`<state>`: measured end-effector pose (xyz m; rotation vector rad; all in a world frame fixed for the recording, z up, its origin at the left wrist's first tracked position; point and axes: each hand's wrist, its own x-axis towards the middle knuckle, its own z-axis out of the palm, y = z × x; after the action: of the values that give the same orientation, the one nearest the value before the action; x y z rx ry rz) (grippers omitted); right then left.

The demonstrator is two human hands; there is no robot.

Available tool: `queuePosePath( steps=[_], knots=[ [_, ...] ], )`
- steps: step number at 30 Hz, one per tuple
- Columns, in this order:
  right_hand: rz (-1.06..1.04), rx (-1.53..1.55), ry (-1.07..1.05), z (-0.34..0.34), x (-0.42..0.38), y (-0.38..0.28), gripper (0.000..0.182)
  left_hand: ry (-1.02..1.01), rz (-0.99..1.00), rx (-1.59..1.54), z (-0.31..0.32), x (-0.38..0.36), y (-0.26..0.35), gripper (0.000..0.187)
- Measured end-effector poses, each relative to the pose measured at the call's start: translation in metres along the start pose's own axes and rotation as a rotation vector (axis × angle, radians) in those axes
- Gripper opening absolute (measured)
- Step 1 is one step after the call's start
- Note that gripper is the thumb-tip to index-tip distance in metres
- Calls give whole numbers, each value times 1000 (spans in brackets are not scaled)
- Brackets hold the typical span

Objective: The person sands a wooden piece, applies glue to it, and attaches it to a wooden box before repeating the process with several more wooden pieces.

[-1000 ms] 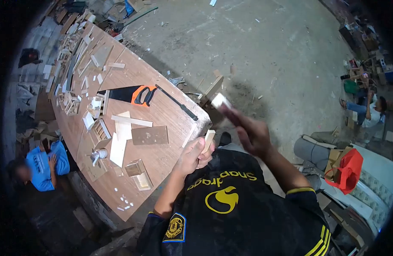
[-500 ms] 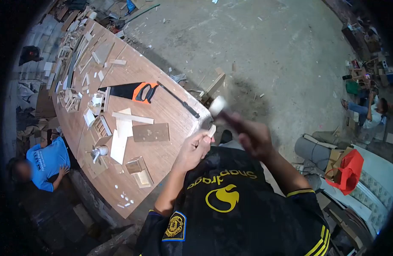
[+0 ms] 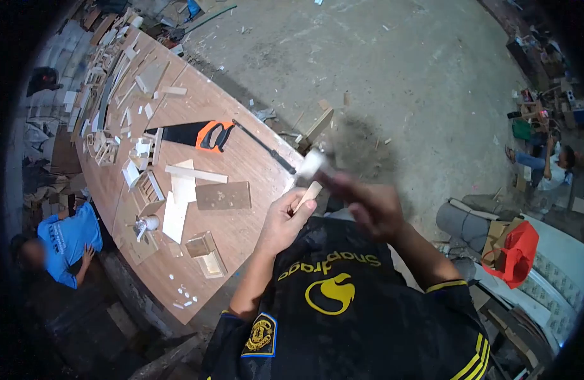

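Observation:
My left hand [image 3: 287, 218] is closed around a small light wood strip [image 3: 310, 195], whose end sticks up between thumb and fingers near the table's corner. My right hand [image 3: 377, 212] grips a dark-handled tool with a pale blunt head [image 3: 313, 163]. Motion smears both the hand and the tool, and I cannot tell the tool's exact kind. Its head is just above the strip's upper end, over the table's edge. On the table beside my left hand lies a dark slender bar [image 3: 266, 148], and left of that a handsaw [image 3: 206, 136] with an orange and black handle.
The wooden table [image 3: 254, 221] carries a flat brown board [image 3: 223, 196], a small wooden box [image 3: 206, 254], a white bottle [image 3: 151, 223] and many offcuts. A person in blue [image 3: 69, 244] is at the left; another person [image 3: 550, 168] sits far right. A red bag [image 3: 519, 253] lies at right.
The pale tool head has moved down and slightly left, closer to the wood strip. More of the strip shows above my left fingers, and my left hand has shifted slightly.

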<state>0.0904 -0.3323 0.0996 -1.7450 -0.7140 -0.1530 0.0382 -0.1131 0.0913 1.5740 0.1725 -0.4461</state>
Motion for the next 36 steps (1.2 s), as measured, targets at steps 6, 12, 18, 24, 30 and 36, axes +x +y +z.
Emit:
queuePosePath(
  steps=[6, 12, 18, 24, 30, 36],
  knots=[
    [389, -253, -37, -13, 3, 18, 48, -204, -179, -687, 3, 0, 5, 47],
    [96, -169, -222, -7, -5, -6, 47, -195, -146, -598, -2, -1, 7, 38],
    [-32, -132, -14, 4, -7, -4, 50, -189, -176, -578, -2, -5, 12, 35],
    [-98, -447, -114, 9, -10, 6, 53, -160, -230, -689, 3, -5, 10, 31],
    [-129, -495, -157, 6, -15, 7, 54, -212, -217, -671, 4, -11, 5, 31],
    [124, -344, 47, -1, -5, 11, 48, -100, -206, -544, 3, -11, -3, 37]
  ],
)
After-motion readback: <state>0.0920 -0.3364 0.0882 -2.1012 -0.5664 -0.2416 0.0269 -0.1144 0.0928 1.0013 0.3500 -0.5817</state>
